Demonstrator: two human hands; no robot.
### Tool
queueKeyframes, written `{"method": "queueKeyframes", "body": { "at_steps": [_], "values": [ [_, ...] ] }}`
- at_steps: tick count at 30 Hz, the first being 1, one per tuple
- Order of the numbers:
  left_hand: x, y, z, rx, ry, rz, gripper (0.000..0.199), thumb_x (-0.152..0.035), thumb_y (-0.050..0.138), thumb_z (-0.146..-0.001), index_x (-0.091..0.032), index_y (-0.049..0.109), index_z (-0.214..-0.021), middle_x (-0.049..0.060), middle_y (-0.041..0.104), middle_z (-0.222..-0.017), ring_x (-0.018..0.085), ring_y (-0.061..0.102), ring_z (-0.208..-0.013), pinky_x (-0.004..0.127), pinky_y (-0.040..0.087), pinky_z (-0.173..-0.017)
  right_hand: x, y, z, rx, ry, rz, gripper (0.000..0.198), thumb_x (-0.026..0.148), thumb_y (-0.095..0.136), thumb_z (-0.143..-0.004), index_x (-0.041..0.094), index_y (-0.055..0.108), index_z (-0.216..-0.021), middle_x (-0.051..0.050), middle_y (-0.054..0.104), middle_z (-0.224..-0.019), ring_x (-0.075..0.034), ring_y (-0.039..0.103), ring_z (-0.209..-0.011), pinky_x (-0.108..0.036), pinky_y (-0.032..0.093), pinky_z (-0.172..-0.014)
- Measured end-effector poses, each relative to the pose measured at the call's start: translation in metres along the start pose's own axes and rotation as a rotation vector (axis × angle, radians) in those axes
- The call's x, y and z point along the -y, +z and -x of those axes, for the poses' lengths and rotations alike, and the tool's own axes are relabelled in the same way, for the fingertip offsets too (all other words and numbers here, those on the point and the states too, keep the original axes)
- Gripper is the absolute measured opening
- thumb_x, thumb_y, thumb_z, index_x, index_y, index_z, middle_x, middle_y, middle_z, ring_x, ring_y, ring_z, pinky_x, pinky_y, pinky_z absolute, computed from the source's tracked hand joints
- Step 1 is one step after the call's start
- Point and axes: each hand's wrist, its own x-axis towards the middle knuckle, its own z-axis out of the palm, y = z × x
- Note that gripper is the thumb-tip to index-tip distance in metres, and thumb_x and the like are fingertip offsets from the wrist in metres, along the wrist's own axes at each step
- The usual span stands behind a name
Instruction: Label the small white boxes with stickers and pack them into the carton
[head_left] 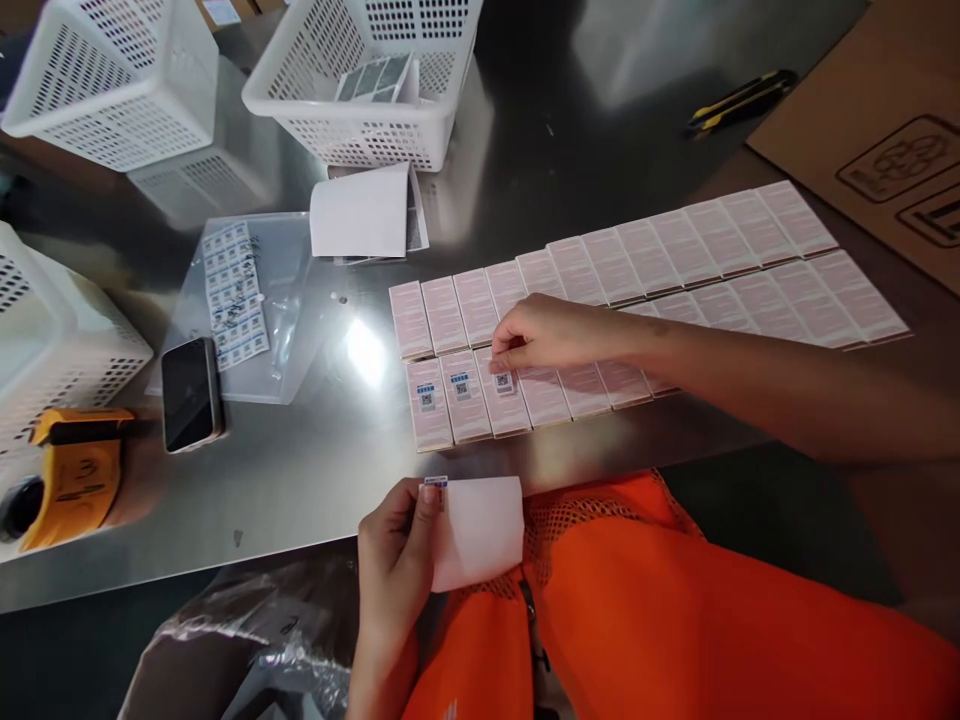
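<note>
My right hand [525,335] pinches the top of a small QR-code sticker [503,382] that lies against the third pink box [510,412] in the near row. The two boxes to its left each bear a similar sticker [461,388] with a blue band. Behind them runs a far row of pink boxes [660,250], without stickers where I can see them. Below the table edge, my left hand [401,550] grips a white backing sheet [480,530] between thumb and fingers. One sticker [436,483] shows at the sheet's corner, partly under my thumb.
White baskets [360,120] stand at the back and left. A phone [191,395] and a sticker sheet [236,290] rest on a clear plastic sleeve [289,330]. Folded paper [360,215], a yellow tape roll [79,485], a cutter [739,103] and a carton [877,130] surround the work.
</note>
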Motion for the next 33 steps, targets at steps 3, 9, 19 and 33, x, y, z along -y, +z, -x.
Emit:
{"method": "queueKeyframes", "body": {
  "at_steps": [3, 9, 19, 33],
  "values": [
    [0.004, 0.000, 0.001, -0.013, -0.016, 0.009, 0.048, -0.059, 0.059, -0.090, -0.016, 0.056, -0.068, 0.001, 0.045, -0.065, 0.012, 0.036, -0.063, 0.022, 0.029, -0.053, 0.003, 0.007, 0.000, -0.018, -0.014, 0.042, 0.028, 0.038, 0.065, -0.091, 0.012, 0.077, -0.090, -0.002, 0.064, -0.075, -0.002, 0.047, -0.061, -0.020, 0.029, -0.067],
    [0.010, -0.003, -0.003, -0.015, -0.044, 0.022, 0.047, -0.058, 0.062, -0.089, -0.016, 0.056, -0.069, 0.001, 0.045, -0.066, 0.012, 0.036, -0.063, 0.022, 0.028, -0.052, 0.003, 0.012, 0.000, -0.060, -0.016, 0.088, 0.027, 0.039, 0.066, -0.092, 0.015, 0.077, -0.091, -0.002, 0.066, -0.079, -0.002, 0.049, -0.063, -0.020, 0.028, -0.068],
    [0.012, -0.003, 0.000, -0.022, -0.060, 0.031, 0.042, -0.055, 0.063, -0.090, -0.016, 0.059, -0.073, 0.001, 0.047, -0.068, 0.012, 0.036, -0.064, 0.022, 0.029, -0.053, 0.002, 0.029, 0.006, -0.202, -0.067, 0.079, 0.019, 0.035, 0.071, -0.088, 0.016, 0.076, -0.087, -0.003, 0.063, -0.092, -0.003, 0.048, -0.073, -0.019, 0.030, -0.071],
    [-0.019, 0.019, 0.002, 0.009, 0.153, -0.027, 0.040, -0.048, 0.058, -0.094, -0.016, 0.064, -0.072, 0.001, 0.055, -0.064, 0.012, 0.044, -0.060, 0.022, 0.031, -0.054, 0.024, 0.085, 0.062, -0.514, -0.509, -0.081, 0.025, 0.044, 0.066, -0.093, 0.021, 0.071, -0.101, 0.000, 0.061, -0.095, -0.004, 0.052, -0.088, -0.019, 0.037, -0.081]
  ]
}}
